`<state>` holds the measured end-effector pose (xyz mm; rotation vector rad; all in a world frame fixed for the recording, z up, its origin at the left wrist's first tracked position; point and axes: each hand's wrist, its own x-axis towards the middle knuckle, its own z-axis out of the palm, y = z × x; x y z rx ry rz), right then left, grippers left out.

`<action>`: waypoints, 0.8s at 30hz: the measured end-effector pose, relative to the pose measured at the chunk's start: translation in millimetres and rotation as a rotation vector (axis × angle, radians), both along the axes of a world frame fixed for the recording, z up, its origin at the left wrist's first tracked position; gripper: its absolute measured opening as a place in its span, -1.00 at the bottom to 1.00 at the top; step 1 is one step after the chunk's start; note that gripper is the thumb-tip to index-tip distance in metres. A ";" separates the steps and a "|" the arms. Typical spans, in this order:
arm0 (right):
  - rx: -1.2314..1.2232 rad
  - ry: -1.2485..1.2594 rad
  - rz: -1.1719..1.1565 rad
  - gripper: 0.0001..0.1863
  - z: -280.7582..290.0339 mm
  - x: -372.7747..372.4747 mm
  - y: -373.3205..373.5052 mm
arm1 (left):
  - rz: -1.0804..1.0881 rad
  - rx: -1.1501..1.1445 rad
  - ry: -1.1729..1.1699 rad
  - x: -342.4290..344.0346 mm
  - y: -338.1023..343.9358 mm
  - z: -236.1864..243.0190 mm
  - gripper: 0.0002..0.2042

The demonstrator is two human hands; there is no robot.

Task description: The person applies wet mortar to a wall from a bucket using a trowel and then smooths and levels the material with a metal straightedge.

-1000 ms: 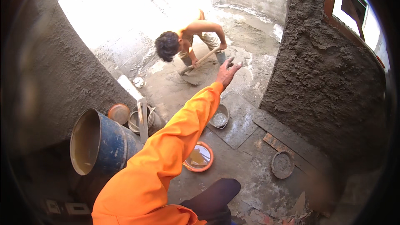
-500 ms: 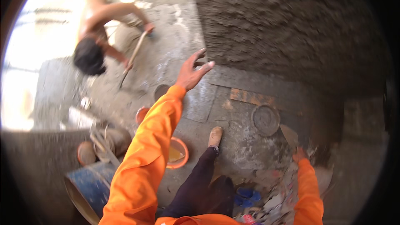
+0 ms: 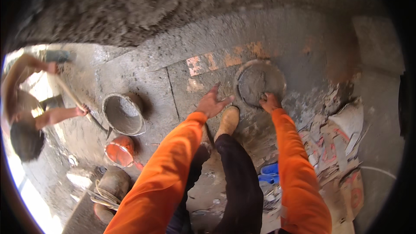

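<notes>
My left hand [image 3: 211,103] is open and empty, fingers spread, above the floor just left of a round pan. The pan [image 3: 282,79] holds wet grey mortar [image 3: 252,80]. Over the pan's near rim, my right hand [image 3: 269,102] is closed around a trowel. The blade hardly stands out against the grey mortar. Both arms wear orange sleeves, and one tan boot [image 3: 228,120] stands close to the pan.
A rough mortar-coated wall [image 3: 173,8] runs along the top. At left are a grey bucket [image 3: 141,121], an orange bucket [image 3: 119,151] and a person [image 3: 26,104] with a long-handled tool [image 3: 69,92]. Blue sandals [image 3: 269,173] and torn sacks [image 3: 331,147] lie near right.
The view has swung right. My right hand has brought the trowel from beside the pan into it. My left hand has come down from near the wall and stays open.
</notes>
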<state>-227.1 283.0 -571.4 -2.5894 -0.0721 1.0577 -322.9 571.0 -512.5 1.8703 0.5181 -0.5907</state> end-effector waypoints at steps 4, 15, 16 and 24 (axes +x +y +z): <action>0.189 0.339 -0.075 -0.48 8.0 -14.5 34.0 | 0.277 -0.037 0.057 9.9 -23.8 -95.5 -0.29; 0.864 0.338 -0.788 -0.58 144.7 -72.3 -22.3 | 0.090 -0.169 0.004 96.4 -1.8 -30.6 -0.33; 0.926 0.362 -0.910 -0.55 173.8 -82.5 -8.0 | 0.074 -0.129 -0.030 78.6 28.2 -13.3 -0.25; 1.518 -0.401 -1.339 -0.38 478.3 -34.4 -0.9 | 0.488 -0.361 0.268 76.9 95.8 294.7 -0.45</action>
